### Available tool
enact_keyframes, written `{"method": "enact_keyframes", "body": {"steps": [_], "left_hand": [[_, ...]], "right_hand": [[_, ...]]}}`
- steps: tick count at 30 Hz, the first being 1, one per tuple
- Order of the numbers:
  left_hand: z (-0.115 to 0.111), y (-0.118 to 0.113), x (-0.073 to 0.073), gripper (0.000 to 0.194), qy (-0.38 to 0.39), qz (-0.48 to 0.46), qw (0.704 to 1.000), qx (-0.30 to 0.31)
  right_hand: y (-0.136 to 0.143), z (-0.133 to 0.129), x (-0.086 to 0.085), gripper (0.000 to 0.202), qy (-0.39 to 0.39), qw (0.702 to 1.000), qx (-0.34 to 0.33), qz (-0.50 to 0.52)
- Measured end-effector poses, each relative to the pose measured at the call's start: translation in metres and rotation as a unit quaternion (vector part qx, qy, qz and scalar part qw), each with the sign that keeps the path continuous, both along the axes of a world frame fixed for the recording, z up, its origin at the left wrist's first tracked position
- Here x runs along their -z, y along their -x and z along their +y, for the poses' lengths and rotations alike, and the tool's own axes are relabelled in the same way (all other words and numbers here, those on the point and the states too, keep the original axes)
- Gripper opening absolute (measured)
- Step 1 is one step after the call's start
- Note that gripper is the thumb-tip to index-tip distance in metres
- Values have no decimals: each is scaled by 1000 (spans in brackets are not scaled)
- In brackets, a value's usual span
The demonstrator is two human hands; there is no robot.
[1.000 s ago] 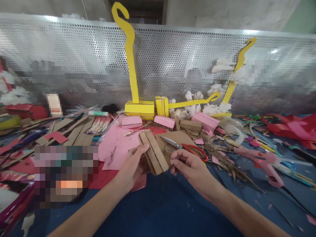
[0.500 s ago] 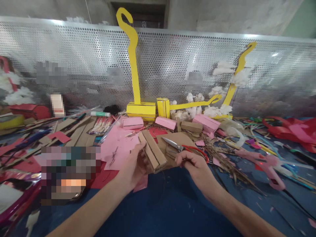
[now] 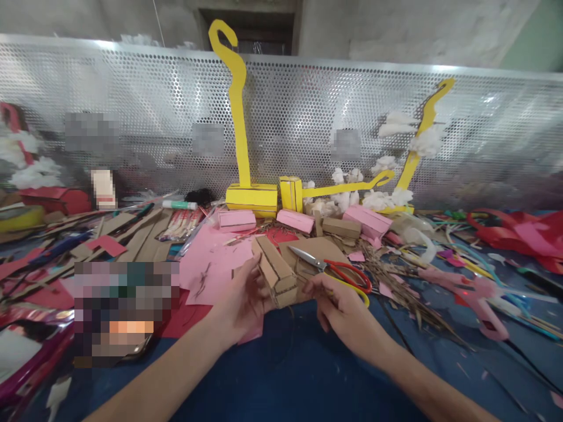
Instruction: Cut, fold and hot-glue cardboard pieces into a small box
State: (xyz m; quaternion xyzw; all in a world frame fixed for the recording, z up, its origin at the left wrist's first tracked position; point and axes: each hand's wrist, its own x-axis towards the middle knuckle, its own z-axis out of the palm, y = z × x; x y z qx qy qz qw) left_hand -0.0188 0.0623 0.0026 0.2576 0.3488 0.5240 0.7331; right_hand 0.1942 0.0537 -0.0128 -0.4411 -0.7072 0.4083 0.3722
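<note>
A brown cardboard box [image 3: 275, 266] with long folded sides is gripped by my left hand [image 3: 246, 296], whose fingers wrap its left side. My right hand [image 3: 334, 299] is closed in a pinch just right of the box's near end; what lies between its fingertips, if anything, is too small to make out. Behind that hand, scissors [image 3: 347, 272] with red and yellow handles lie on a flat brown cardboard sheet [image 3: 292, 249]. Pink paper [image 3: 211, 258] lies left of the box.
Yellow hooked shapes on boxes [image 3: 251, 193] stand before a perforated metal panel [image 3: 290, 105]. Small pink boxes [image 3: 295, 220] sit in front. A pink glue gun [image 3: 477, 290] and dry twigs [image 3: 404, 287] lie right. A pixelated object [image 3: 125, 310] is at left.
The cardboard box has tilted in my left hand, showing more of its near end. My right hand has shifted slightly left and down, uncovering more of the scissors' handles.
</note>
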Motion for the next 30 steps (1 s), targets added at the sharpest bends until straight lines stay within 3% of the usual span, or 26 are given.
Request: {"method": "enact_keyframes", "body": {"steps": [3, 8, 12, 18, 23, 26, 30], "left_hand": [[-1, -1, 1, 33, 11, -51, 999, 17], [-1, 1, 3, 29, 15, -99, 995, 28], [-2, 3, 5, 23, 40, -110, 993, -19], [-5, -1, 6, 40, 26, -68, 995, -64], [-9, -11, 4, 54, -64, -15, 996, -60], [-9, -14, 7, 47, -128, 31, 990, -47], [-7, -15, 15, 44, -178, 101, 975, -86]], "right_hand": [[-1, 0, -3, 16, 62, 997, -23, 49], [1, -2, -12, 23, 184, 965, -31, 183], [0, 0, -12, 27, 159, 956, 14, 247], [-3, 4, -8, 33, 94, 975, 20, 200], [2, 0, -10, 44, 91, 986, -7, 142], [9, -4, -9, 47, 100, 984, -48, 138], [15, -8, -6, 43, 106, 984, -78, 123]]}}
